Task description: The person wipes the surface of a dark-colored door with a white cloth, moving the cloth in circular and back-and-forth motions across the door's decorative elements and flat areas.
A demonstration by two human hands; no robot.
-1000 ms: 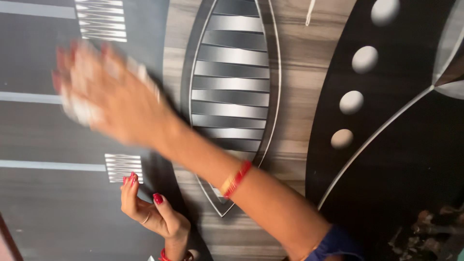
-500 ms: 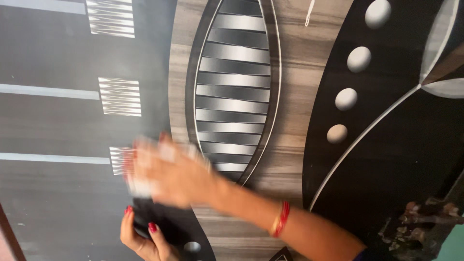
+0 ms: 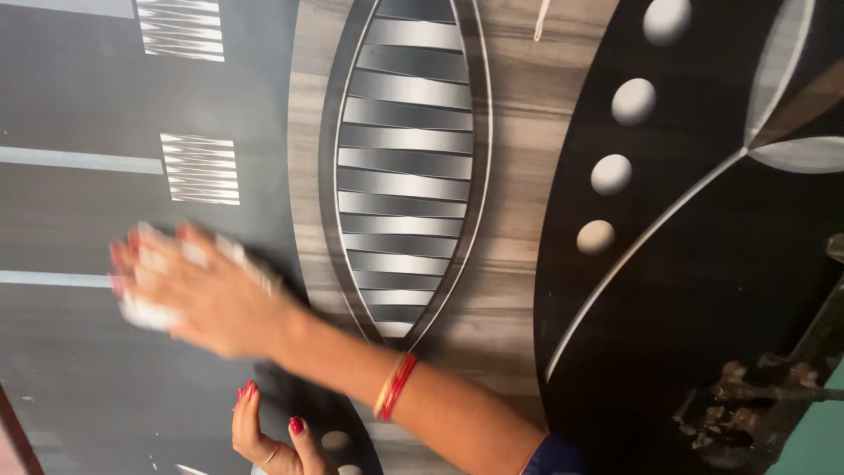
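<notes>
Right hand (image 3: 198, 295), motion-blurred, fingers spread flat, pressing what looks like a white cloth (image 3: 145, 310) against the dark decorative door panel (image 3: 105, 211) at nine o'clock. Probably soft, light, easily bunched; best gripped under the palm. Left hand (image 3: 268, 440) at six o'clock, half open, touching the panel.

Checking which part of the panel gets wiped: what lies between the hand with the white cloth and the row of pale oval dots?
In the head view, between the right hand and pale oval dots lies the silver-striped, leaf-shaped inlay on wood-grain panel.

pkgs: none | labels: none | signs: none | screens: none in view
</notes>
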